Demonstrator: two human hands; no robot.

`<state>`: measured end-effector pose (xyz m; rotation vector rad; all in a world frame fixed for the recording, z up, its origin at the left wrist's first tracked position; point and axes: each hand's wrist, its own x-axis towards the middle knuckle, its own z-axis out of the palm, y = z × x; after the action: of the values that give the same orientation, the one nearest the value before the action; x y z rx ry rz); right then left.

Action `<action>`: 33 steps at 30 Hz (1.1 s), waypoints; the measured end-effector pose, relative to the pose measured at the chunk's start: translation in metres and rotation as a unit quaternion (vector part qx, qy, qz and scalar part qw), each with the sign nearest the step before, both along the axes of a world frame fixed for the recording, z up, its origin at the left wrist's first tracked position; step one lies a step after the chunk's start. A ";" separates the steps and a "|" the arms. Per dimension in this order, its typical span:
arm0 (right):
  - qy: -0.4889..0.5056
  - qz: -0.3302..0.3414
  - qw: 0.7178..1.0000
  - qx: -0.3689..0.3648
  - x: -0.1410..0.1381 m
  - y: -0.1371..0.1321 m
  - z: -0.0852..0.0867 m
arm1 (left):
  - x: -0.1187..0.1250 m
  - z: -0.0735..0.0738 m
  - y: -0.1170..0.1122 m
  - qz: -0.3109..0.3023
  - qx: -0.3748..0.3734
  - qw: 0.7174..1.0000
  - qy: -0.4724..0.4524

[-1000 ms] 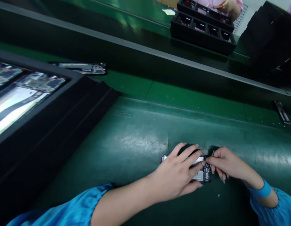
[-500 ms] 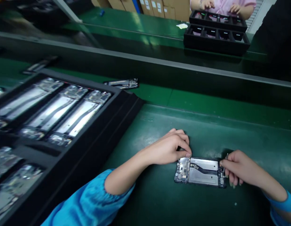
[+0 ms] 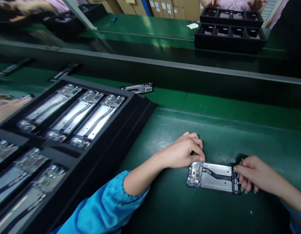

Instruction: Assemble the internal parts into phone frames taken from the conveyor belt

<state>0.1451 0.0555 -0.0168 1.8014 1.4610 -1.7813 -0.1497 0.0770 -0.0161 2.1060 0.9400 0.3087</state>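
An opened phone, its circuit board at the left and a dark flex cable across the silver middle, lies crosswise on the green mat. My left hand is closed, with thumb and forefinger pinching the phone's upper left edge; the other fingers curl behind. At the phone's right end, my right hand is closed too, its thumb and forefinger gripping the corner. A small shiny piece sticks up by the right fingertips, too small to name.
On my left stands a black tray with several opened phones in slots. Another opened phone lies behind it on the green surface. A co-worker's hand shows at far left. Across a rail stand black trays and another person.
My view has swung left, so everything appears further right and more of the tray shows. Both hands keep their places on the phone. A co-worker's hand has come into view at left.
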 end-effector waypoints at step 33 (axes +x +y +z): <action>0.036 -0.008 0.999 0.036 -0.006 0.003 -0.008 | 0.073 0.007 0.007 -0.040 0.022 0.998 0.048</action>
<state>0.1387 0.0582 -0.0246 1.8063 1.5605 -1.8413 -0.0768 0.0841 -0.0096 2.2098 0.9086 0.1909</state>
